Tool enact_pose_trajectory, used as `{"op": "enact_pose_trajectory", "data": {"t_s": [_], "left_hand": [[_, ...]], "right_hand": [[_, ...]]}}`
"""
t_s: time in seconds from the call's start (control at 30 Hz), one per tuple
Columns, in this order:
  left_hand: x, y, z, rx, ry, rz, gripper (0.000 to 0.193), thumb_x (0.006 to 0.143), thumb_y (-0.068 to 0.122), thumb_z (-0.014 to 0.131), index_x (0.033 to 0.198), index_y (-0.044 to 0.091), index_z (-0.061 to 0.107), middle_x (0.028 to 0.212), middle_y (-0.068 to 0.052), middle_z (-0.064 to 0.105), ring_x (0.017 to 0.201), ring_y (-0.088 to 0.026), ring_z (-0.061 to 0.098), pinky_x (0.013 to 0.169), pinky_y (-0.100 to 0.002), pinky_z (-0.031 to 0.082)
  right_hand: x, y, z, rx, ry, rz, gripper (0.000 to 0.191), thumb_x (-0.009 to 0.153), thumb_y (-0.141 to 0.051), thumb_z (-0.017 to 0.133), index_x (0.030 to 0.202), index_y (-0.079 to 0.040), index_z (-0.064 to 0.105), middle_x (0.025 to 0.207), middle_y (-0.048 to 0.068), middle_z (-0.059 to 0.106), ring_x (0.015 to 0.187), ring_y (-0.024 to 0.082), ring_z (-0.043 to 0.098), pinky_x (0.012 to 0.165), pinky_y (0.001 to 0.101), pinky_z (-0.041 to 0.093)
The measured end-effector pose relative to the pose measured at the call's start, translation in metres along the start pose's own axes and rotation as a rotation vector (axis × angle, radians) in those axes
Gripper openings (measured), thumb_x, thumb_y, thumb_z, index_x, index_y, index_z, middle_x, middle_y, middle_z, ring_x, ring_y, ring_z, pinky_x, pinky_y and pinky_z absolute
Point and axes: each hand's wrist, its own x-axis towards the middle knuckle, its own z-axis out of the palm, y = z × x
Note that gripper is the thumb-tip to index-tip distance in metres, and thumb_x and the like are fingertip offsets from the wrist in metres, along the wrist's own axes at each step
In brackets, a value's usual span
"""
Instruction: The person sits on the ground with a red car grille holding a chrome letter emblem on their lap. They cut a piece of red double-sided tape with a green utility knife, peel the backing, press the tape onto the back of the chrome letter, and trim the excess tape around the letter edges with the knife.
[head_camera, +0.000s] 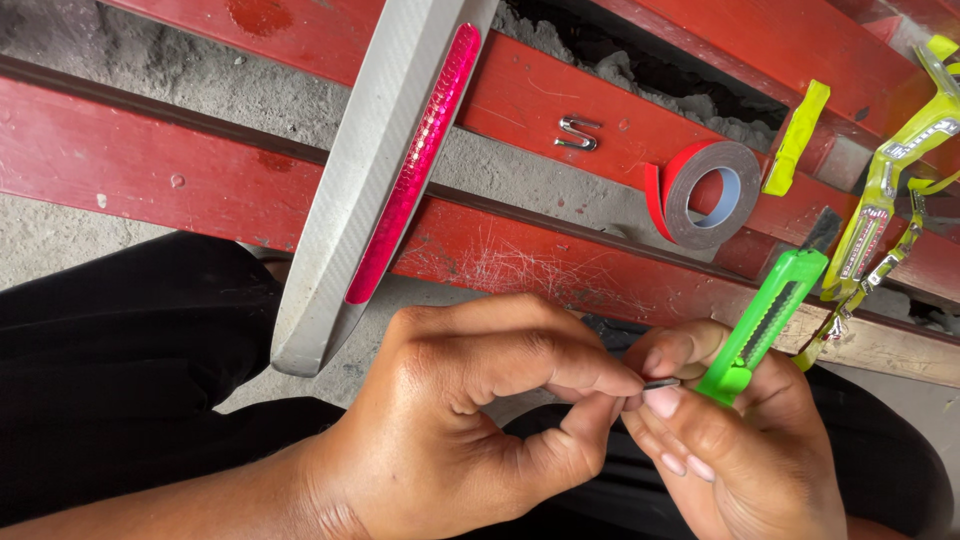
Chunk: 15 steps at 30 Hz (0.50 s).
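Left hand (470, 420) fingers (590, 375) are pinched together on the small dark blade tip (662, 383) that sticks out of the green utility knife (762, 325); thumb and forefinger close on it from the left. Right hand (740, 440) fingers are wrapped and clamped on the lower end of the knife body, thumb on top near the blade mouth, likely to steady the handle while the other hand works the blade. Knife sits in front of the person, above the lap, between both hands. Its long axis runs diagonally: blade end down-left toward the left hand, black tail cap up-right toward the worktop. Slider track faces the camera.

Outward: the red worktop (120, 160), made of worn painted planks with gaps, runs across the view. On it, a grey carbon-pattern trim piece (350, 200) with a pink-red reflector strip (415, 160) lies at a steep slant, its lower end hanging over the near edge. A roll of red-backed tape (712, 193) sits flat to the right, a small chrome letter-shaped emblem (578, 132) just beyond it. Yellow-green plastic parts (880, 190) lie at the far right, close to the knife's tail. Black trousers (130, 380) fill the lower left.
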Motion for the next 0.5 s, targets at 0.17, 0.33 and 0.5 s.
{"op": "enact_pose_trajectory", "data": {"t_s": [0.17,0.33,0.5], "left_hand": [[-0.001,-0.001,0.001,-0.053,0.021,-0.046,0.019,0.084,-0.002,0.075,0.102,0.004,0.073,0.095,-0.007,0.073,0.087,-0.016,0.078,0.078,-0.026,0.065],[-0.003,-0.007,0.002,-0.218,0.010,-0.211,0.014,0.088,0.000,0.073,0.102,0.003,0.074,0.096,-0.006,0.076,0.091,-0.012,0.079,0.083,-0.024,0.067],[-0.008,-0.012,0.005,-0.303,0.009,-0.241,0.014,0.094,0.000,0.073,0.107,0.002,0.075,0.101,-0.006,0.078,0.094,-0.010,0.078,0.086,-0.023,0.066]], "right_hand": [[0.000,0.001,-0.002,0.067,-0.022,-0.016,0.020,0.095,0.007,0.061,0.115,0.009,0.062,0.088,0.012,0.064,0.062,0.009,0.046,0.058,0.0272,0.038],[0.001,-0.002,-0.008,0.048,-0.046,0.014,0.026,0.094,0.009,0.056,0.119,0.012,0.063,0.087,0.017,0.067,0.058,0.008,0.045,0.056,0.0271,0.038],[-0.001,-0.002,-0.012,0.067,-0.071,0.032,0.028,0.096,0.009,0.055,0.122,0.012,0.062,0.101,0.026,0.071,0.058,0.006,0.045,0.057,0.0259,0.039]]}}
